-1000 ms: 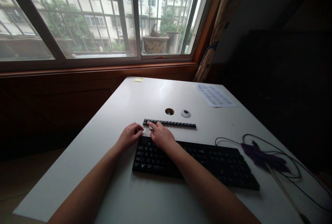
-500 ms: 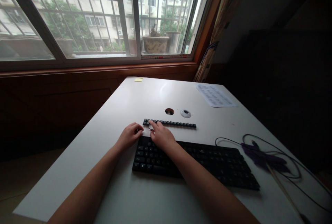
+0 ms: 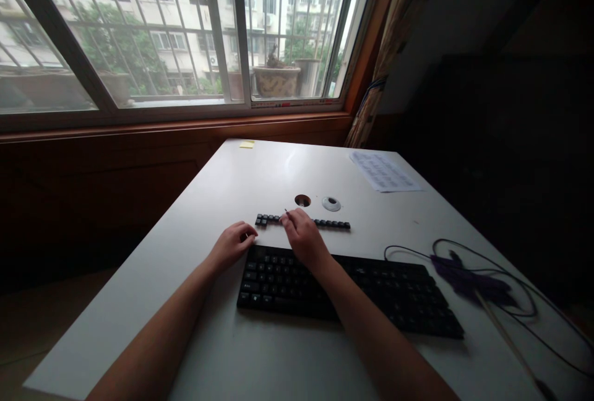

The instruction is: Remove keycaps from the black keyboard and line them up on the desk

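Observation:
My left hand [image 3: 232, 243] rests on the white table by the upper left corner of a black keyboard [image 3: 399, 289]. Its fingers curl in towards the thumb, and what they hold, if anything, is hidden. My right hand [image 3: 304, 237] is pinched around a small thin dark tool [image 3: 286, 211], whose tip pokes up past the fingers; its kind is unclear. The right fingertips are over a row of loose black keycaps [image 3: 331, 223] behind the keyboard, covering the middle of the row. Two keycaps [image 3: 261, 222] stand in a short second row at its left end.
The white table [image 3: 208, 339] has a round hole [image 3: 302, 200] with a grey cover [image 3: 331, 203] beside it. Printed paper [image 3: 385, 172] lies back right, a yellow note [image 3: 247, 144] back left. At right are a black cable [image 3: 533, 302] and purple cloth [image 3: 473, 280].
My right hand has moved right along the keycap row, and its extended index finger has drawn into a pinch. The tool has turned from pointing left to pointing upward. My left hand stays put.

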A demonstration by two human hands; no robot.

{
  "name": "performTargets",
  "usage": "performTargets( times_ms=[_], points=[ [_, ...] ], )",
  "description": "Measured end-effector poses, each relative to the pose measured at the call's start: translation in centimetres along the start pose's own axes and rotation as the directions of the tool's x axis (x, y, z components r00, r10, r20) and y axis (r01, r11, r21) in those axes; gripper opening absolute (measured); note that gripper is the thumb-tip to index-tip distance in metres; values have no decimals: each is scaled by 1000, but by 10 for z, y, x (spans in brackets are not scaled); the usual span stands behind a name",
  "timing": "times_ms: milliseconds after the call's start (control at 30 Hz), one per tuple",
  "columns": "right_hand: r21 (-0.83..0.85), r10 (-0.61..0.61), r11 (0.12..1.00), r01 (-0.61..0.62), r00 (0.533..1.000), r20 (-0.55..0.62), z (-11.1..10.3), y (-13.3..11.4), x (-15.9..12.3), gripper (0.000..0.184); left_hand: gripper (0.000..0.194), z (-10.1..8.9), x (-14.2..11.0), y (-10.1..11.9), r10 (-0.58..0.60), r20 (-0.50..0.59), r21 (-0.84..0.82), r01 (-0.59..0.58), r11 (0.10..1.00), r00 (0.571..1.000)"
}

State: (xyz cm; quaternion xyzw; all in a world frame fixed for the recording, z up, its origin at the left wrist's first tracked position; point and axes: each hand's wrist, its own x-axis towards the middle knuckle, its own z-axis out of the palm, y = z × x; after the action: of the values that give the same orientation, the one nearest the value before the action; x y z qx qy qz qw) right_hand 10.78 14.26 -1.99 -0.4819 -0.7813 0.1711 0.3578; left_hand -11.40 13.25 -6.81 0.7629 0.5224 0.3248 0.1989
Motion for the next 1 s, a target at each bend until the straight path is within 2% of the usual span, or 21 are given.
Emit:
performTargets(
  times_ms=[133, 200, 300, 433, 600, 733, 867, 1000],
  points=[
    [21, 20, 1000, -18, 994, -109, -18, -7, -2, 39, 17, -1, -1, 3, 7, 31, 2, -7, 1000, 1000],
    [33, 32, 999, -29, 993, -117, -22, -10, -3, 40, 17, -2, -1, 4, 14, 51, 6, -14, 1000, 999],
    [81, 35, 996, -31, 998, -54, -24, -14, -4, 41, 19, -4, 0, 6, 23, 77, 6, -23, 1000, 997],
    [99, -31, 995, 26, 999, 44, -26, -18, -4, 36, 20, -5, 0, 6, 25, 88, 1, -26, 1000, 996],
    [177, -107, 981, 82, 984, 139, -27, -22, -5, 30, 19, -6, -1, 5, 29, 100, -8, -29, 1000, 995],
    [188, -119, 979, 78, 969, 217, -21, -25, -9, 29, 18, -6, -1, 5, 36, 96, -1, -36, 999, 995],
    [157, -119, 984, 82, 962, 246, -15, -27, -12, 29, 20, -6, -1, 6, 32, 100, 13, -33, 999, 995],
    [125, -169, 982, 141, 952, 255, -12, -29, -13, 32, 20, -7, 0, 6, 41, 120, 13, -42, 999, 992]
  ],
)
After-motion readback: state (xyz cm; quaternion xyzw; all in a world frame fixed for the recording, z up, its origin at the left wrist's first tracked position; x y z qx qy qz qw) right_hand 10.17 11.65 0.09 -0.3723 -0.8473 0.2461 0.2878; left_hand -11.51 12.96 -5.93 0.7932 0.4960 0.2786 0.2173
